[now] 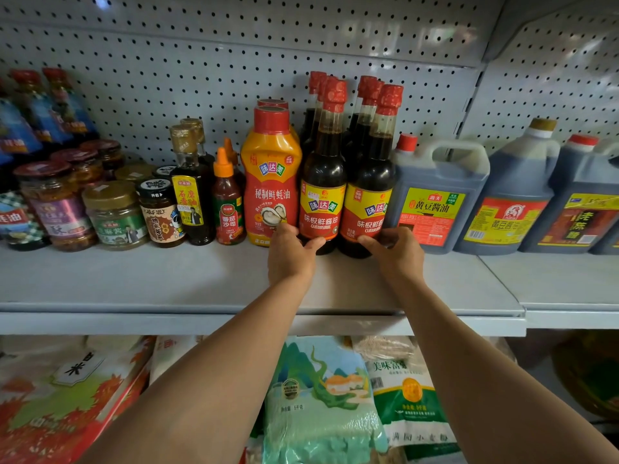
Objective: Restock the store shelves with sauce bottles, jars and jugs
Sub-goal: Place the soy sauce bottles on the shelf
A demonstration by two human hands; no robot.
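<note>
so, two hands on two sauce bottles

from the head view, both arms reach up to a grey shelf (134,279) with a holey back wall.

the left hand (289,254) is at the bottom of a dark soy sauce bottle (323,182) with a red cap. its thumb curls round the front of the bottle and its fingers go behind, between this bottle and the orange oyster sauce bottle (271,175) just beside it. the hand grips the bottle low down.

the right hand (395,251) grips a second soy sauce bottle (370,189) the same way, thumb at the front, near the bottom. the two bottles stand upright, side by side and touching, in the middle of the shelf. more red-capped bottles stand behind them.

to the right sits a big jug (435,199) with a yellow and green label, then two more jugs (542,195). to the left are a small ketchup bottle (227,202), a sesame oil bottle (191,192) and some jars (114,212).

under the shelf lie bags of rice (321,396).
</note>
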